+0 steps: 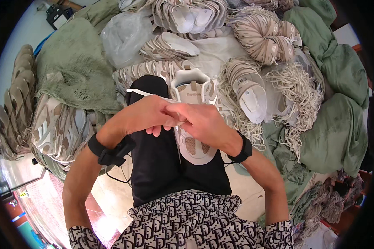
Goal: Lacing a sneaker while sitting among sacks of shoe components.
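Observation:
A white and beige sneaker upper [195, 155] rests against my lap, its toe pointing toward me and its heel collar away. Over its lacing area both my hands meet, their fingertips close together. My left hand [147, 113] is closed, with a white shoelace [147, 93] running out past it to the left over my dark trouser leg. My right hand [203, 124] pinches the lace near the left fingertips. The knuckles hide the eyelets and exactly where the lace passes. Each wrist wears a black strap.
Nested stacks of similar shoe uppers [253, 31] lie ahead and at the left [56, 128]. A heap of loose laces [297, 95] sits at the right. Green sacks [336, 128] flank both sides, and a clear plastic bag [126, 37] lies far left.

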`<state>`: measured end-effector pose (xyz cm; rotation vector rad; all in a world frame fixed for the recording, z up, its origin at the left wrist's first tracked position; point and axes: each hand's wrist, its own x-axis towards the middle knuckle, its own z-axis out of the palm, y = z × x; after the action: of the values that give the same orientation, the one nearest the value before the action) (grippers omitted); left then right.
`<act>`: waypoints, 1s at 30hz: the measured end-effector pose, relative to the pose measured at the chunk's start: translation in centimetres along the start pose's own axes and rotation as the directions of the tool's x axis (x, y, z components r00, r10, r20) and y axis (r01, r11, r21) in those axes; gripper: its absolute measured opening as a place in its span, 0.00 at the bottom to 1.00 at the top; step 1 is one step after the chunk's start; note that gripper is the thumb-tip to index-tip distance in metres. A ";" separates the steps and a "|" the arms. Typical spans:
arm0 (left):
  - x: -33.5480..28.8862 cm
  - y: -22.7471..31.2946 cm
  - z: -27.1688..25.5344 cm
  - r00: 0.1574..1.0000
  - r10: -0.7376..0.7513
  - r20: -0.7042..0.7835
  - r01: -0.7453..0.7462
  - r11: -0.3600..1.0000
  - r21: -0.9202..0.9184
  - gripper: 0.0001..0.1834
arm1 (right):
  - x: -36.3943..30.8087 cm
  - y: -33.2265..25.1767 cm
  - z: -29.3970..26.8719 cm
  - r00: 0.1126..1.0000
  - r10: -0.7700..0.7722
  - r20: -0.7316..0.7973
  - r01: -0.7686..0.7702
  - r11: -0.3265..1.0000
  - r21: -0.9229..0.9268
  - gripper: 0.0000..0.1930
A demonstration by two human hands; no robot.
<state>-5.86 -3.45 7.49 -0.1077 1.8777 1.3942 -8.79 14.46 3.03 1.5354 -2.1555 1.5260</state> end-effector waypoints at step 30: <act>1.9 -4.1 3.2 0.610 0.668 -0.426 -0.299 0.692 0.657 0.04 | -0.7 4.5 -9.9 0.986 0.032 0.163 0.043 0.899 -0.436 0.08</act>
<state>-3.46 -1.66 2.85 0.3028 3.0244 1.1889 -16.19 22.26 4.60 1.5428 -2.3648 0.8404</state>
